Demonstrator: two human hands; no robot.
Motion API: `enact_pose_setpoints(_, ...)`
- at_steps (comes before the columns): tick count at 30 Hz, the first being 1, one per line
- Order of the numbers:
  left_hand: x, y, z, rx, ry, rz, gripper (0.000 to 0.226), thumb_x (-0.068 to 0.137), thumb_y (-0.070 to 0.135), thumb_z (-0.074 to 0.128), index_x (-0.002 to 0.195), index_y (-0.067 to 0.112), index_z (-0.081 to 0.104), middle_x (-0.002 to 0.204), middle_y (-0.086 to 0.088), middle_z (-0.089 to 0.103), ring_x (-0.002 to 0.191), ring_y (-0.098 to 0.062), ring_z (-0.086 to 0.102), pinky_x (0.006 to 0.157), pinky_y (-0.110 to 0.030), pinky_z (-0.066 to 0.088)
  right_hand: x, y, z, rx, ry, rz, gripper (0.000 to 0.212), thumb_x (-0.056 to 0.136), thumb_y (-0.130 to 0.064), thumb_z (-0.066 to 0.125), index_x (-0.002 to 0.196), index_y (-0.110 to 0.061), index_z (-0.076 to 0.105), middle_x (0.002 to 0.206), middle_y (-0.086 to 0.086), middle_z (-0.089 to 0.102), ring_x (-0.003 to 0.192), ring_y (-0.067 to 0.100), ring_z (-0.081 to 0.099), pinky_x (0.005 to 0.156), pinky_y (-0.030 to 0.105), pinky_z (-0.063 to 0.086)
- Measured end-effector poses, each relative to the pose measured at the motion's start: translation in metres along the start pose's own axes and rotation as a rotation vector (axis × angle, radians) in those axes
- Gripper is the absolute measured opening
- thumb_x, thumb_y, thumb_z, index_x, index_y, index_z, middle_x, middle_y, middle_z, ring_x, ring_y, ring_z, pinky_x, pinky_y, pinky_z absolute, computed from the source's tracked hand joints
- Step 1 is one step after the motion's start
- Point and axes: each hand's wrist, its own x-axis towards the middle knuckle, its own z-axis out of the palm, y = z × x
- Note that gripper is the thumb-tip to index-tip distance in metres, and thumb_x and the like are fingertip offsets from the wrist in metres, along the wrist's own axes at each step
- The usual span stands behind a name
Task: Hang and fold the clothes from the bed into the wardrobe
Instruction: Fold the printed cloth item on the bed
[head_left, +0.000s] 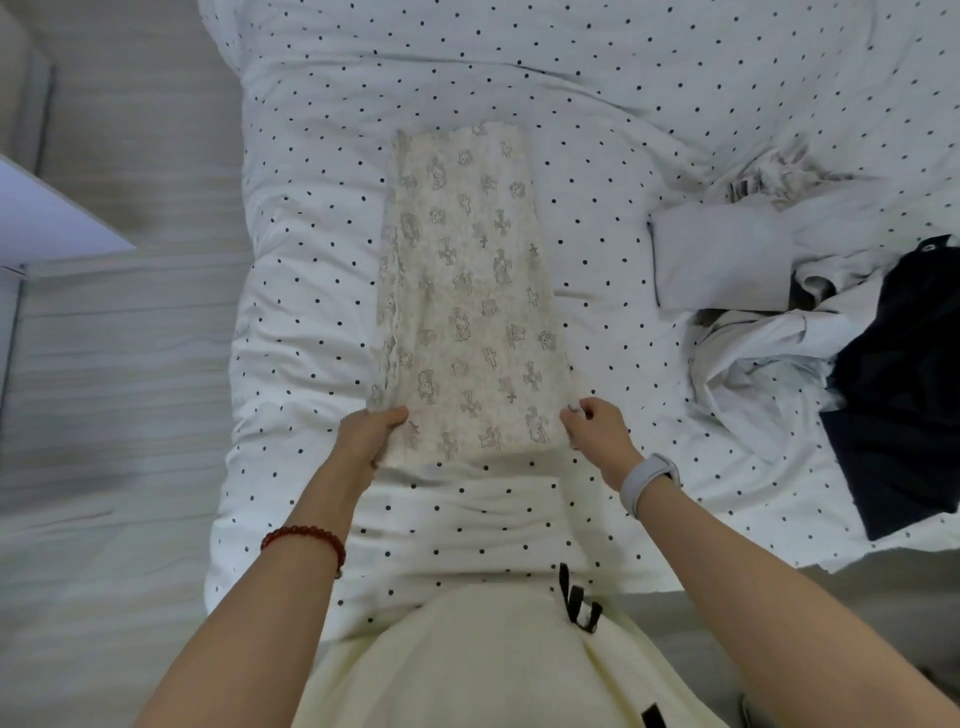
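Clothes first: the patterned garment (465, 291) lies flat on the bed (311, 260), a long strip reaching away from my grip. My left hand (370, 434) holds its near left corner, my right hand (597, 428) pinches the near right. Folding is under way, I judge; next, both corners should carry forward to the far end.

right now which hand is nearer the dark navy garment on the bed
Right. The right hand pinches the patterned cloth's near right corner, on the navy garment's side; the left hand grips the far corner.
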Motion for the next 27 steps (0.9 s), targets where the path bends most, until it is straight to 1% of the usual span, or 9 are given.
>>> enact_pose_setpoints(3, -0.028, -0.031, -0.018, 0.053, -0.093, -0.173, 0.028, 0.087, 0.005, 0.063, 0.113, -0.005, 0.060, 0.097, -0.013, 0.068, 0.084, -0.024, 0.066, 0.062, -0.029, 0.057, -0.034, 0.028, -0.009, -0.102, -0.092, 0.093, 0.038, 0.090, -0.008, 0.052, 0.058, -0.015, 0.032, 0.056, 0.000, 0.034, 0.053, 0.015, 0.033, 0.060, 0.029, 0.036)
enact_pose_setpoints(6, -0.044, -0.055, -0.035, 0.043, -0.104, -0.233, 0.041, 0.082, 0.002, 0.066, 0.120, -0.007, 0.055, 0.106, -0.015, 0.066, 0.087, -0.024, 0.065, 0.061, -0.028, 0.055, -0.055, 0.042, -0.017, -0.061, -0.138, 0.157, 0.037, 0.089, -0.004, 0.055, 0.060, -0.014, 0.034, 0.056, 0.003, 0.035, 0.052, 0.017, 0.034, 0.055, 0.028, 0.034)
enact_pose_setpoints(9, -0.042, -0.050, -0.039, -0.091, -0.060, -0.095, 0.077, 0.079, -0.002, 0.068, 0.144, 0.006, 0.026, 0.120, -0.011, 0.054, 0.096, -0.027, 0.061, 0.075, -0.036, 0.051, -0.060, 0.023, -0.018, 0.093, -0.064, 0.161, 0.012, 0.090, -0.008, 0.057, 0.097, -0.011, 0.047, 0.077, 0.005, 0.050, 0.063, 0.015, 0.047, 0.057, 0.024, 0.043)
enact_pose_setpoints(12, -0.049, -0.018, -0.032, -0.124, -0.068, 0.046, 0.043, 0.090, 0.005, 0.057, 0.130, 0.016, 0.045, 0.103, -0.007, 0.060, 0.083, -0.019, 0.062, 0.056, -0.027, 0.053, -0.052, -0.013, -0.019, 0.324, -0.005, 0.071, 0.025, 0.090, -0.006, 0.055, 0.113, -0.013, 0.047, 0.079, 0.009, 0.053, 0.062, 0.017, 0.050, 0.050, 0.020, 0.046)
enact_pose_setpoints(15, -0.051, 0.026, -0.024, -0.295, -0.072, 0.064, 0.010, 0.092, 0.007, 0.052, 0.097, 0.007, 0.062, 0.084, -0.005, 0.065, 0.069, -0.013, 0.064, 0.052, -0.020, 0.053, -0.037, -0.061, -0.019, 0.455, 0.029, -0.010, 0.013, 0.090, -0.003, 0.053, 0.102, -0.007, 0.059, 0.084, 0.007, 0.057, 0.063, 0.015, 0.053, 0.050, 0.017, 0.048)
enact_pose_setpoints(17, -0.046, 0.056, -0.020, -0.460, -0.075, 0.055, 0.011, 0.092, 0.004, 0.051, 0.087, 0.004, 0.061, 0.080, -0.008, 0.065, 0.067, -0.013, 0.065, 0.054, -0.019, 0.055, -0.023, -0.091, -0.018, 0.522, 0.032, -0.036, 0.013, 0.091, -0.003, 0.052, 0.099, -0.002, 0.062, 0.086, 0.007, 0.059, 0.064, 0.015, 0.056, 0.050, 0.016, 0.048)
enact_pose_setpoints(20, -0.036, 0.095, -0.011, -0.674, -0.141, 0.042, 0.014, 0.092, 0.000, 0.044, 0.086, 0.000, 0.058, 0.092, -0.016, 0.060, 0.084, -0.020, 0.060, 0.065, -0.024, 0.058, 0.000, -0.130, -0.017, 0.666, 0.028, -0.030, 0.011, 0.091, -0.001, 0.052, 0.092, 0.001, 0.062, 0.083, 0.011, 0.061, 0.063, 0.019, 0.060, 0.050, 0.016, 0.050)
enact_pose_setpoints(22, -0.024, 0.118, -0.005, -0.723, -0.163, 0.029, 0.015, 0.092, 0.000, 0.043, 0.085, 0.000, 0.057, 0.095, -0.018, 0.058, 0.087, -0.022, 0.060, 0.064, -0.026, 0.058, 0.018, -0.153, -0.016, 0.753, 0.034, 0.010, 0.012, 0.090, 0.000, 0.051, 0.083, 0.000, 0.061, 0.078, 0.014, 0.061, 0.059, 0.019, 0.061, 0.049, 0.017, 0.051)
enact_pose_setpoints(27, 0.015, 0.157, 0.008, -0.694, -0.110, -0.009, 0.016, 0.091, 0.004, 0.047, 0.075, 0.006, 0.049, 0.084, -0.013, 0.056, 0.069, -0.018, 0.060, 0.072, -0.027, 0.058, 0.061, -0.187, -0.008, 0.738, 0.035, 0.026, 0.016, 0.091, -0.001, 0.047, 0.080, 0.000, 0.058, 0.071, 0.013, 0.062, 0.048, 0.014, 0.060, 0.051, 0.019, 0.051)
